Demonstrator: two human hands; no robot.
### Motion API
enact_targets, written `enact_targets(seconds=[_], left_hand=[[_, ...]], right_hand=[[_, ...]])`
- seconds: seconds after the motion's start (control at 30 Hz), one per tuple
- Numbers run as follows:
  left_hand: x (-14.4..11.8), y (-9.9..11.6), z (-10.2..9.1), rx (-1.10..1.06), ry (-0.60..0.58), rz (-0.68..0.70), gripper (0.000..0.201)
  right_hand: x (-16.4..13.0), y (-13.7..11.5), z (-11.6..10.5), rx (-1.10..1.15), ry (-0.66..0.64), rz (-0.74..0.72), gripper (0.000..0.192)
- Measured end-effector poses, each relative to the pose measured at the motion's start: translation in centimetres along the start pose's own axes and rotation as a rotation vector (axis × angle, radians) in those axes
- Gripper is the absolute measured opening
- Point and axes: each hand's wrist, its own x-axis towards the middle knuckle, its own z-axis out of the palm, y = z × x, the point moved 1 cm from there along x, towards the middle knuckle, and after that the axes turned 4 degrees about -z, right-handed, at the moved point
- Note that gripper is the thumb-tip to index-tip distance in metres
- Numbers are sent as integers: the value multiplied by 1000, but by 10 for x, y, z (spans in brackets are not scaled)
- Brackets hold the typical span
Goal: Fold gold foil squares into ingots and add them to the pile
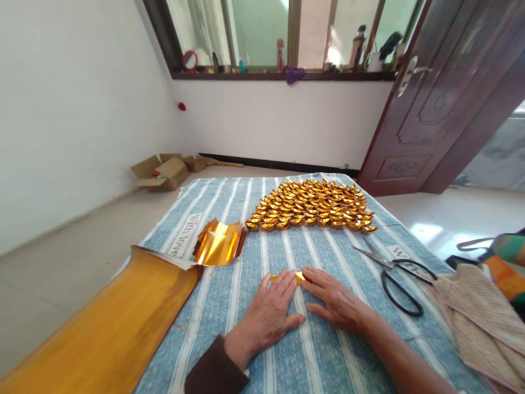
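Both my hands lie on the striped cloth over a small piece of gold foil paper (300,278). My left hand (273,309) rests flat with its fingers across the paper's left part, thumb stretched to the right. My right hand (334,295) presses its fingertips on the paper's right end, fingers extended. Most of the paper is hidden beneath the fingers. Ahead stands a dense group of folded gold paper ingots (314,203). To the left of them lies a stack of cut gold foil sheets (219,243).
Black-handled scissors (391,265) lie partly open to the right, near a folded beige cloth (484,317). A large gold sheet (110,323) hangs over the left edge of the table (241,328). A cardboard box (162,172) is on the floor; a door (435,93) stands at right.
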Motion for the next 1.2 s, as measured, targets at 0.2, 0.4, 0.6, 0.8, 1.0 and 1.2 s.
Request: enact_targets(seconds=[0.2, 0.4, 0.6, 0.8, 1.0, 1.2], left_hand=[[0, 0, 1, -16, -4, -1, 71], [1, -2, 2, -24, 10, 5, 71], [3, 0, 0, -59, 47, 11, 65], [15, 2, -17, -91, 113, 7, 35], [44, 5, -42, 6, 33, -223, 17], [68, 9, -52, -19, -20, -271, 14]], right_hand=[[-1, -2, 3, -53, 46, 38, 47], [-3, -1, 3, -93, 95, 26, 41], [-4, 2, 4, -98, 124, 33, 37], [0, 1, 2, -87, 147, 41, 32], [2, 2, 2, -81, 195, 22, 26], [3, 1, 1, -72, 231, 54, 22]])
